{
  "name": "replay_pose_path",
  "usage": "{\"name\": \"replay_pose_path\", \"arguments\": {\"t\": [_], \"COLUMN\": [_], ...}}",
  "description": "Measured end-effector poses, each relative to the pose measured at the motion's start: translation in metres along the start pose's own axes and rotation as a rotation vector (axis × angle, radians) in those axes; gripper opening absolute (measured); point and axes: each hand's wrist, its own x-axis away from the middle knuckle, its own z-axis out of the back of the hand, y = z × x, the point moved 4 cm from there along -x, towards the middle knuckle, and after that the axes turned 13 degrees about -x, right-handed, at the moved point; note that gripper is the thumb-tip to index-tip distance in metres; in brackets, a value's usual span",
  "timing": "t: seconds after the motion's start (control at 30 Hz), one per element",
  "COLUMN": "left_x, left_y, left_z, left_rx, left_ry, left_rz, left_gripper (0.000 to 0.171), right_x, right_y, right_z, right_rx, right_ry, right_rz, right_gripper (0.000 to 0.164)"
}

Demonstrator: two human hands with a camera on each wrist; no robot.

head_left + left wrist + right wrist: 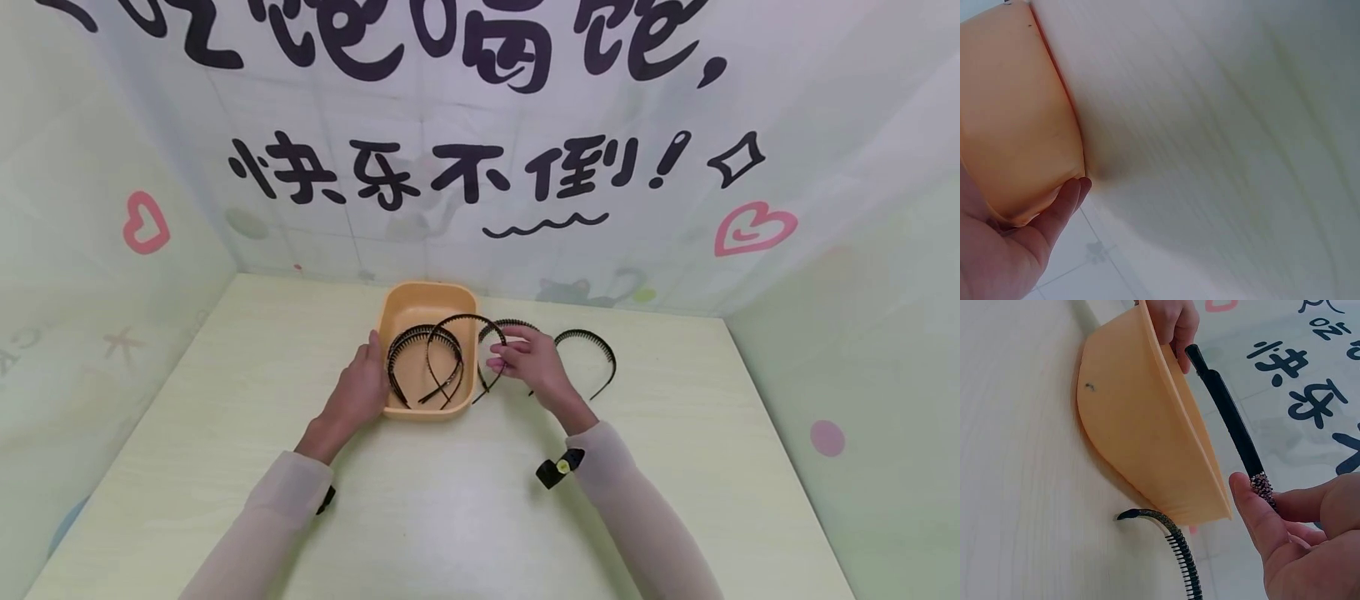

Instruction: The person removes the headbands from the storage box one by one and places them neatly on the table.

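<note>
An orange plastic bin (pixel 431 412) stands on the table with several black toothed headbands (pixel 401 346) lying inside it. My left hand (pixel 363 383) grips the bin's left side; in the left wrist view its fingers (pixel 1063 203) lie against the outer wall. My right hand (pixel 528 362) pinches a black headband (pixel 1235 425) between thumb and fingertips, just above the glittery part of its band. This headband is raised, and its arch reaches over the bin's right rim. Behind the right hand, another headband (pixel 510 322) lies on the table close to the bin, partly hidden.
One more toothed headband (pixel 600 339) lies on the pale table (pixel 465 508) to the right of my right hand. A printed white curtain (pixel 420 242) with black lettering stands behind the table, with similar sheets at both sides.
</note>
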Motion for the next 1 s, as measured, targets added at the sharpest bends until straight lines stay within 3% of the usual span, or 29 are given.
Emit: {"name": "replay_pose_path", "arguments": {"t": [0.5,0.83,1.0], "left_x": [0.001,0.001,0.0], "left_y": [0.001,0.002,0.001], "left_z": [-0.001,0.0,0.0], "left_rx": [-0.005,-0.003,-0.003], "left_ry": [-0.02,0.02,-0.006], "left_rz": [0.008,0.0,0.008], "left_gripper": [0.062,0.061,0.062], "right_x": [0.024,0.039,0.045], "right_y": [0.018,0.032,0.036], "right_z": [0.036,0.055,0.065], "right_rx": [-0.067,-0.098,-0.139], "right_ry": [-0.072,-0.106,-0.148], "right_rz": [-0.077,-0.105,-0.129], "right_gripper": [0.047,0.049,0.054]}}
